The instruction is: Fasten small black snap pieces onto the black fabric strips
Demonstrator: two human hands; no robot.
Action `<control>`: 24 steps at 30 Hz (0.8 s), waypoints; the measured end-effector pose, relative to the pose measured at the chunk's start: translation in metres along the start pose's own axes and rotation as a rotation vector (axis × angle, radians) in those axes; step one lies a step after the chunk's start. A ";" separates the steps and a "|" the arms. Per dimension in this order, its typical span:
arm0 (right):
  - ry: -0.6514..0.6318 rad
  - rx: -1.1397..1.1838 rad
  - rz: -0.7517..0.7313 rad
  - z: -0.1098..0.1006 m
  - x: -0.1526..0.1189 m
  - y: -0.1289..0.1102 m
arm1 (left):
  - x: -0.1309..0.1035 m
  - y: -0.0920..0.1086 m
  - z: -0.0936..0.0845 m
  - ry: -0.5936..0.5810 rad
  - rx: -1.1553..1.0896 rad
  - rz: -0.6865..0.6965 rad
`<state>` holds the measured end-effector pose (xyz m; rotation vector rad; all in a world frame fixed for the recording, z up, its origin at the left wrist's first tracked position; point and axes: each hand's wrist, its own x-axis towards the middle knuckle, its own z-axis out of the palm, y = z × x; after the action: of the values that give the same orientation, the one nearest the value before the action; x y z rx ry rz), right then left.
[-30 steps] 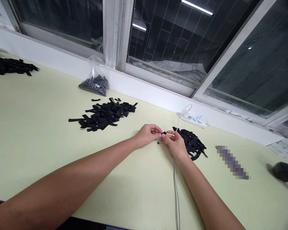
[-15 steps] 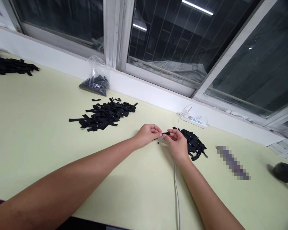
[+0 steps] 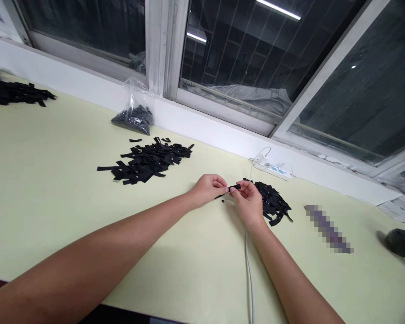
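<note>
Between my two hands is a short black strip (image 3: 235, 187). My left hand (image 3: 209, 189) pinches its left part with thumb and fingertips. The fingers of my right hand (image 3: 249, 200) close on the strip's right part, close to the left fingertips. A tiny dark ring-like piece (image 3: 223, 201) lies on the pale table (image 3: 189, 252) just below the strip. Right behind my right hand is a pile of black strips (image 3: 273, 202), partly hidden by that hand. A larger pile of black strips (image 3: 151, 159) lies to the left of my hands.
A clear plastic bag (image 3: 135, 114) of black pieces stands by the wall. More black strips (image 3: 16, 93) lie at the far left. A power strip (image 3: 273, 168), a grey cable (image 3: 249, 274), a blurred-out long object (image 3: 328, 229) and a black object (image 3: 400, 243) are towards the right.
The black strip has shifted slightly to the right, and a little more of it shows between the fingers. Both hands are almost where they were.
</note>
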<state>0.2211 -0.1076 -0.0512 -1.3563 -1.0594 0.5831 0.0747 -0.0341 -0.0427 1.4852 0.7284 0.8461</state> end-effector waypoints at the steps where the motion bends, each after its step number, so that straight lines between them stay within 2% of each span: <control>1: 0.011 0.005 0.000 -0.001 0.001 0.000 | 0.000 0.000 0.000 -0.004 0.010 0.006; 5: 0.102 0.031 -0.002 -0.007 0.006 -0.001 | 0.002 -0.005 -0.001 0.004 0.078 0.062; 8: 0.179 0.055 -0.015 -0.015 0.012 -0.003 | 0.003 -0.011 -0.002 0.005 0.214 0.089; 10: 0.229 0.064 -0.024 -0.020 0.015 -0.006 | 0.001 -0.014 -0.003 -0.034 0.349 0.132; 14: 0.310 0.040 -0.048 -0.027 0.019 -0.010 | -0.005 -0.015 -0.003 -0.157 0.628 0.334; 16: 0.318 0.024 -0.061 -0.028 0.019 -0.010 | -0.007 -0.012 -0.005 -0.182 0.708 0.388; 24: 0.228 -0.030 -0.054 -0.021 0.015 -0.005 | -0.007 -0.001 -0.011 -0.280 0.832 0.434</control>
<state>0.2446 -0.1056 -0.0402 -1.3798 -0.9195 0.3641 0.0616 -0.0335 -0.0445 2.5166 0.5719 0.6442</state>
